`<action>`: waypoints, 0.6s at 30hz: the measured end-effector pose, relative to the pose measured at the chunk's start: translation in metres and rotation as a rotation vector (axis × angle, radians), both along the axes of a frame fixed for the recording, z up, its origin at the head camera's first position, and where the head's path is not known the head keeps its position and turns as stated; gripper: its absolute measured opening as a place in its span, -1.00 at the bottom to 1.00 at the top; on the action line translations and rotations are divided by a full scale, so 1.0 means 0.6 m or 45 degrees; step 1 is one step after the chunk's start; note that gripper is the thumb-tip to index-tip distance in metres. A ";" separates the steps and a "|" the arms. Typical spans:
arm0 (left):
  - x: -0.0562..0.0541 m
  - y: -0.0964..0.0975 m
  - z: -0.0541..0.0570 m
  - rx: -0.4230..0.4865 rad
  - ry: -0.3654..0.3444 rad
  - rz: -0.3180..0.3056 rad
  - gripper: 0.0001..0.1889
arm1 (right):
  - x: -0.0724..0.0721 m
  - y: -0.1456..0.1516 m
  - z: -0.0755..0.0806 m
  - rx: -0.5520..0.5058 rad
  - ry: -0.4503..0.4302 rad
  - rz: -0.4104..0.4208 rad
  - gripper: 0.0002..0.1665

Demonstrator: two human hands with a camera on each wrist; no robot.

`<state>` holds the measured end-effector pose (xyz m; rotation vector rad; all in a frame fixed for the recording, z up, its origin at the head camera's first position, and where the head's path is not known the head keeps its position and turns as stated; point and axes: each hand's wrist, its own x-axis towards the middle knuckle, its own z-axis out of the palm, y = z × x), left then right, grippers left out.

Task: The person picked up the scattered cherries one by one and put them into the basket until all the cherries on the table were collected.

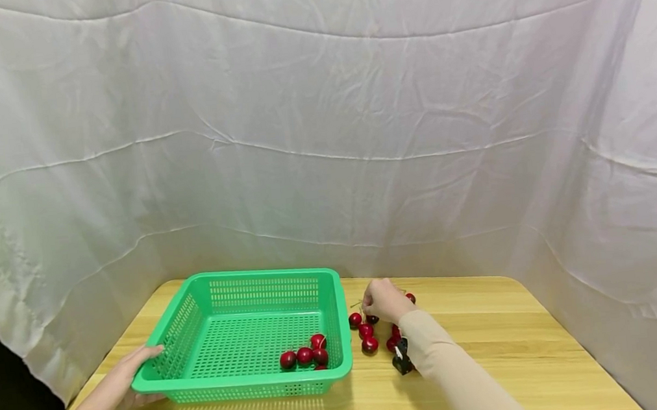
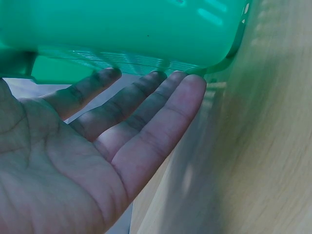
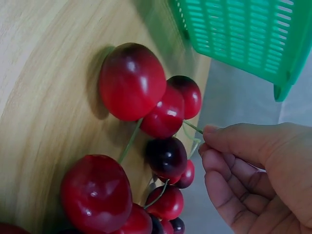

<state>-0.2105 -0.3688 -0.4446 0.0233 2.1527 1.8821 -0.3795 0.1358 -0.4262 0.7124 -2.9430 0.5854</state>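
A green plastic basket [image 1: 244, 380] stands on the left of the table with several dark red cherries [image 1: 304, 355] in its near right corner. My left hand [image 1: 122, 384] holds its near left corner, thumb over the rim. In the left wrist view, the nearly straight fingers [image 2: 161, 126] touch the basket's outer wall. Right of the basket, my right hand [image 1: 385, 301] is over a loose group of cherries [image 1: 369, 345]. The right wrist view shows thumb and forefinger pinching a thin green stem [image 3: 193, 127] of a cherry [image 3: 165, 114] among the others.
The light wooden table [image 1: 491, 321] extends to the right of the cherries. A pale hanging cloth [image 1: 357, 131] surrounds the table at the back and sides. More cherries [image 3: 97, 192] lie close to the right wrist, partly hidden by the arm in the head view.
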 end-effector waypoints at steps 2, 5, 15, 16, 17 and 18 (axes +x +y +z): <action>0.000 0.000 0.000 0.005 -0.001 -0.002 -0.24 | 0.003 0.001 0.004 -0.018 0.019 0.015 -0.72; 0.000 0.000 0.000 0.021 -0.011 -0.002 -0.26 | 0.008 0.001 0.010 -0.039 0.022 0.013 -0.72; 0.000 0.000 0.001 0.018 -0.022 0.001 -0.28 | 0.018 0.003 0.020 -0.069 0.000 -0.011 -0.78; 0.000 0.001 0.001 0.017 -0.022 0.000 -0.27 | 0.019 0.004 0.021 -0.075 0.004 -0.012 -0.79; 0.000 0.001 0.001 0.014 -0.022 -0.002 -0.27 | 0.019 0.005 0.022 -0.083 0.003 -0.013 -0.80; 0.000 0.001 0.002 0.011 -0.024 -0.001 -0.26 | 0.020 0.005 0.023 -0.088 0.006 -0.015 -0.81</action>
